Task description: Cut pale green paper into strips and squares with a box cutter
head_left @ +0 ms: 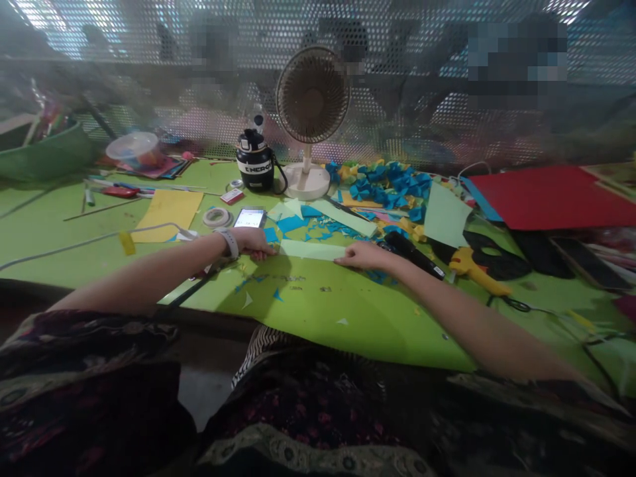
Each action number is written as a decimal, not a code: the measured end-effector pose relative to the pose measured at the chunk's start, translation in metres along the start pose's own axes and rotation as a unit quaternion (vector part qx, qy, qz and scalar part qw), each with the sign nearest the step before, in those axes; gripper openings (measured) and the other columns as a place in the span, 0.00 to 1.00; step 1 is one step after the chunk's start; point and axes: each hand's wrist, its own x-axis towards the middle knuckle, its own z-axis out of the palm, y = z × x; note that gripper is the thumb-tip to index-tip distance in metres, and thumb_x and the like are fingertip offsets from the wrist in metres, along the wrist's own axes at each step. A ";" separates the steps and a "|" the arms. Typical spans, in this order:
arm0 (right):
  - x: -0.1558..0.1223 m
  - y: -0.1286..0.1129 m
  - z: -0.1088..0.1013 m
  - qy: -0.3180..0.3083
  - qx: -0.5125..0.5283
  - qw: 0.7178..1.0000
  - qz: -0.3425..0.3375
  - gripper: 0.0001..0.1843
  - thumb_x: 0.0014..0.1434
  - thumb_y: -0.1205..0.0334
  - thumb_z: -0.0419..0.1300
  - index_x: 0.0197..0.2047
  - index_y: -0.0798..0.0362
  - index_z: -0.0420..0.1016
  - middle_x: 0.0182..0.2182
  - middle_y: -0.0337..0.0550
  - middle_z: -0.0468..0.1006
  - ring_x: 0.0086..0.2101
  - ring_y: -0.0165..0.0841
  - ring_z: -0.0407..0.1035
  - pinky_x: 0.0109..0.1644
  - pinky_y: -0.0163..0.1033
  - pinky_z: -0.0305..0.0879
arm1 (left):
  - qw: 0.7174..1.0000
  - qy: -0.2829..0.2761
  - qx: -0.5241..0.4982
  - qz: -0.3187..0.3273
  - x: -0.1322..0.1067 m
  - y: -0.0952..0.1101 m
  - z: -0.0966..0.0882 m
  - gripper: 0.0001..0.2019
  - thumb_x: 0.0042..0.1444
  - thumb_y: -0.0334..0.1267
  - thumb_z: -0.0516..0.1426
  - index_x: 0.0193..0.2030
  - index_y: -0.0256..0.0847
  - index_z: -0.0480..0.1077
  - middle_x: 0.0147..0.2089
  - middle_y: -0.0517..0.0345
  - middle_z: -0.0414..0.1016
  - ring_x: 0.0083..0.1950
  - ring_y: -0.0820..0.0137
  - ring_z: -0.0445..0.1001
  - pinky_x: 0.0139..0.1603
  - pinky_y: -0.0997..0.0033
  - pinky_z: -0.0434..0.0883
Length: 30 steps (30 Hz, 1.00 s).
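A pale green paper strip (312,250) stretches between my two hands, low over the green tabletop. My right hand (366,255) pinches its right end between thumb and fingers. At the strip's left end is my left hand (254,243), fingers closed together at the edge; the exact contact is hard to make out. Just behind my left hand lies a phone (250,218) with a lit screen. Blue paper scraps (293,223) and another pale green strip (348,218) lie beyond the held strip. Small paper bits are scattered in front of it.
Behind stand a fan (308,182) and a black jug (255,173). A tape roll (217,216) and yellow paper (169,215) lie left. Folded blue paper pieces (390,187) are heaped at the back. To the right are a yellow glue gun (477,270) and red sheets (541,195).
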 end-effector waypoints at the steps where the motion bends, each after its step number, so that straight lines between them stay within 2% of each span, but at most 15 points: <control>1: 0.000 0.000 0.000 0.002 0.000 1.000 -0.001 0.28 0.58 0.37 0.65 0.20 0.49 0.66 0.21 0.42 0.75 0.28 0.34 0.68 0.33 0.38 0.57 | 1.000 0.004 0.008 -0.004 -0.003 0.001 -0.002 0.23 0.47 0.54 0.68 0.15 0.38 0.71 0.20 0.49 0.72 0.20 0.73 0.64 0.22 0.73 0.61; 4: 0.000 0.002 0.002 0.014 0.007 1.000 0.002 0.27 0.56 0.37 0.66 0.20 0.49 0.67 0.20 0.41 0.74 0.28 0.35 0.69 0.33 0.39 0.57 | 0.999 0.041 0.033 -0.002 -0.009 0.004 -0.003 0.21 0.51 0.49 0.66 0.15 0.39 0.70 0.21 0.49 0.74 0.22 0.71 0.69 0.26 0.71 0.67; 7: -0.002 0.006 0.006 0.028 0.050 0.998 -0.002 0.26 0.55 0.38 0.67 0.21 0.49 0.68 0.21 0.41 0.75 0.27 0.34 0.69 0.33 0.38 0.58 | 0.990 0.131 0.043 0.041 -0.013 0.012 0.010 0.21 0.58 0.47 0.60 0.18 0.39 0.70 0.23 0.51 0.76 0.25 0.69 0.74 0.31 0.71 0.71; 10: -0.006 0.008 0.011 0.030 0.144 0.989 -0.014 0.26 0.52 0.36 0.68 0.24 0.50 0.69 0.23 0.41 0.76 0.27 0.33 0.70 0.34 0.37 0.62 | 0.951 0.255 0.112 0.135 -0.013 0.025 0.036 0.19 0.64 0.50 0.56 0.28 0.39 0.75 0.30 0.50 0.80 0.33 0.66 0.78 0.36 0.71 0.71; 12: -0.010 0.007 0.013 0.021 0.202 0.979 -0.034 0.27 0.50 0.34 0.69 0.26 0.50 0.70 0.23 0.41 0.76 0.26 0.32 0.70 0.35 0.37 0.65 | 0.925 0.295 0.153 0.185 -0.012 0.035 0.055 0.17 0.66 0.49 0.55 0.36 0.40 0.78 0.38 0.49 0.83 0.39 0.63 0.79 0.40 0.68 0.72; 15: -0.017 0.005 0.005 0.044 0.240 0.967 -0.071 0.29 0.49 0.32 0.68 0.27 0.51 0.71 0.24 0.42 0.76 0.28 0.33 0.70 0.37 0.39 0.66 | 0.898 0.303 0.190 0.254 -0.006 0.047 0.076 0.13 0.67 0.42 0.54 0.49 0.40 0.77 0.53 0.46 0.81 0.51 0.59 0.79 0.50 0.62 0.74; 17: -0.022 0.007 -0.007 0.102 0.235 0.964 -0.073 0.29 0.52 0.31 0.65 0.28 0.51 0.71 0.26 0.43 0.78 0.29 0.34 0.70 0.38 0.39 0.67 | 0.884 0.303 0.209 0.290 0.000 0.052 0.085 0.16 0.67 0.39 0.55 0.58 0.38 0.74 0.63 0.42 0.75 0.60 0.56 0.76 0.58 0.56 0.74; 20: -0.030 0.015 -0.026 0.213 0.203 0.955 -0.047 0.26 0.58 0.34 0.61 0.30 0.50 0.72 0.28 0.43 0.79 0.31 0.36 0.70 0.40 0.40 0.67 | 0.867 0.294 0.222 0.334 0.009 0.054 0.094 0.22 0.70 0.41 0.55 0.67 0.34 0.67 0.74 0.38 0.62 0.71 0.52 0.67 0.71 0.50 0.65; 23: -0.042 0.024 -0.037 0.278 0.147 0.949 -0.029 0.21 0.62 0.41 0.60 0.32 0.51 0.73 0.31 0.46 0.81 0.32 0.38 0.71 0.41 0.41 0.65 | 0.858 0.288 0.225 0.361 0.020 0.053 0.101 0.26 0.71 0.47 0.54 0.70 0.35 0.63 0.78 0.37 0.55 0.77 0.52 0.58 0.76 0.47 0.57; 26: -0.050 0.030 -0.043 0.297 0.069 0.952 -0.004 0.16 0.64 0.48 0.60 0.35 0.52 0.76 0.36 0.49 0.83 0.36 0.39 0.73 0.42 0.41 0.64 | 0.858 0.290 0.218 0.363 0.030 0.050 0.106 0.30 0.71 0.53 0.53 0.72 0.36 0.61 0.79 0.37 0.53 0.79 0.52 0.54 0.77 0.47 0.55; 30: -0.032 0.037 -0.060 0.298 -0.037 0.953 0.040 0.15 0.65 0.50 0.60 0.42 0.51 0.81 0.41 0.49 0.84 0.39 0.41 0.75 0.40 0.40 0.63 | 0.860 0.284 0.223 0.360 0.035 0.049 0.108 0.34 0.72 0.56 0.51 0.76 0.36 0.56 0.80 0.39 0.48 0.81 0.51 0.47 0.79 0.47 0.49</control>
